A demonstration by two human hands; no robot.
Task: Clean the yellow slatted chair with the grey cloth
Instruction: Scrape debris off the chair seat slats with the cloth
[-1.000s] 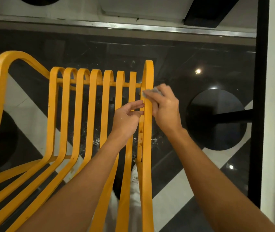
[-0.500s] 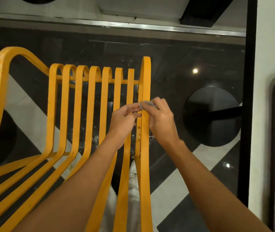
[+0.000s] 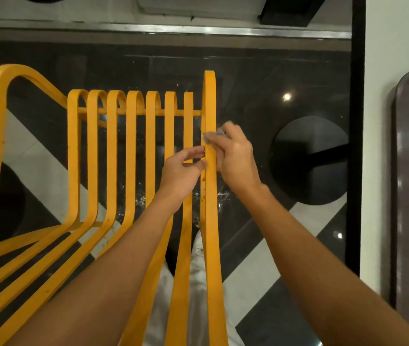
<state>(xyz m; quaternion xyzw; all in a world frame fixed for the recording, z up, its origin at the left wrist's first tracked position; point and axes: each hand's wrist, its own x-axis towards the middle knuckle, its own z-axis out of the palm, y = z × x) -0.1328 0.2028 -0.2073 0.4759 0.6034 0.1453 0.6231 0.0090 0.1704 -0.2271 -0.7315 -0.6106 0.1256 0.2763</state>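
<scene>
Yellow slatted chair (image 3: 131,151) under both hands. Right hand (image 3: 236,158) pinches grey cloth (image 3: 219,133) onto the outer slat. Left hand (image 3: 181,173) is just beside it, fingertips curled on the same slat, grip unclear. Glossy black floor (image 3: 248,78) with white stripes below.

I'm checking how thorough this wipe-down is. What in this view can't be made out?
1. grey cloth: head view, mostly hidden inside the right hand; only a corner shows.
2. outer slat: its far face is hidden by the slat itself.
3. left hand: whether it grips or only touches the slat is unclear.
4. yellow slatted chair: seat front and legs cut off by the lower and left edges.
</scene>
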